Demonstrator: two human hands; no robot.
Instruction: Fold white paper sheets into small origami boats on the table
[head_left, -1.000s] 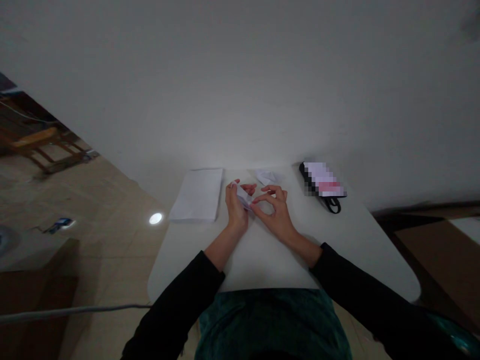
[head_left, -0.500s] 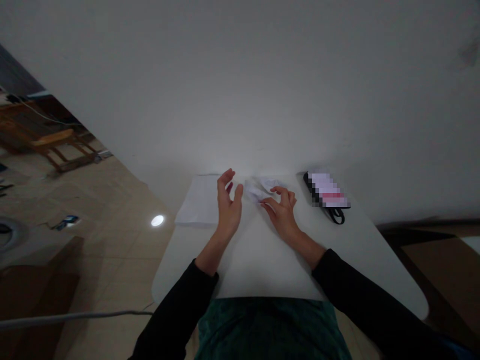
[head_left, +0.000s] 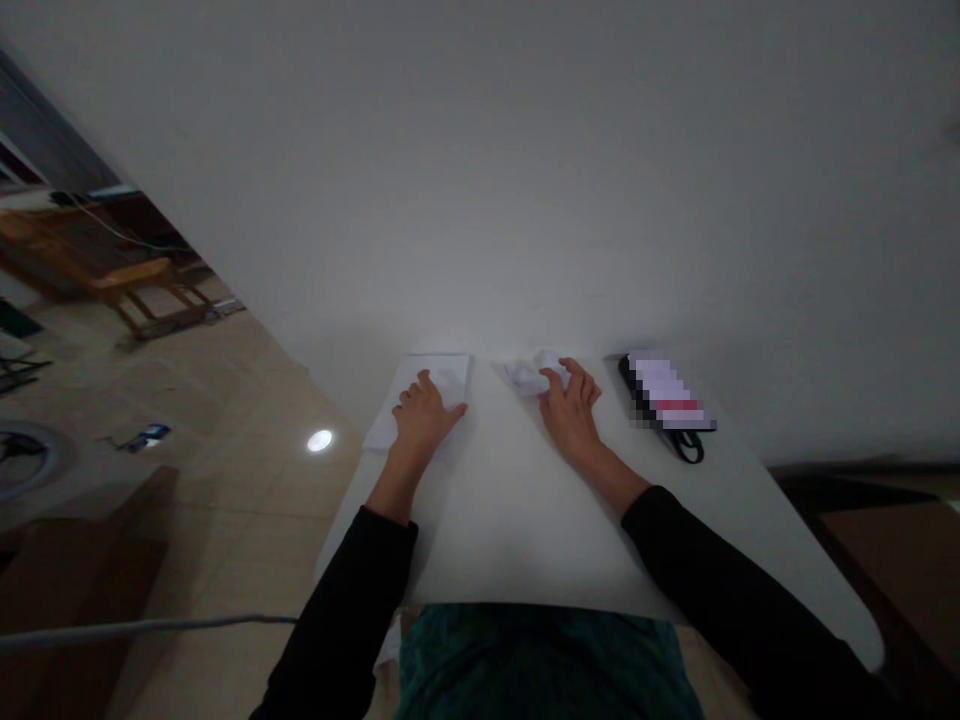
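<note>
My left hand [head_left: 422, 415] is over a flat stack of white paper [head_left: 384, 420] at the left of the white table, its thumb stretched out to the side and its fingers apart. Whether it presses on the paper I cannot tell. Farther right, a crumpled white sheet of paper [head_left: 525, 378] lies near the wall. My right hand [head_left: 571, 412] has its fingers curled round the right side of that crumpled paper, which partly hides behind the fingers.
A phone [head_left: 666, 390] with a black case and strap lies at the right of the table [head_left: 517, 520]. The wall [head_left: 510, 200] rises directly behind. On the left, a wooden chair [head_left: 142, 275] and a grey cable [head_left: 150, 627] are beyond the table.
My left hand has moved left and down from beside the crumpled paper onto the paper stack. My right hand stays at the crumpled paper, which looks more bunched. The view has shifted slightly.
</note>
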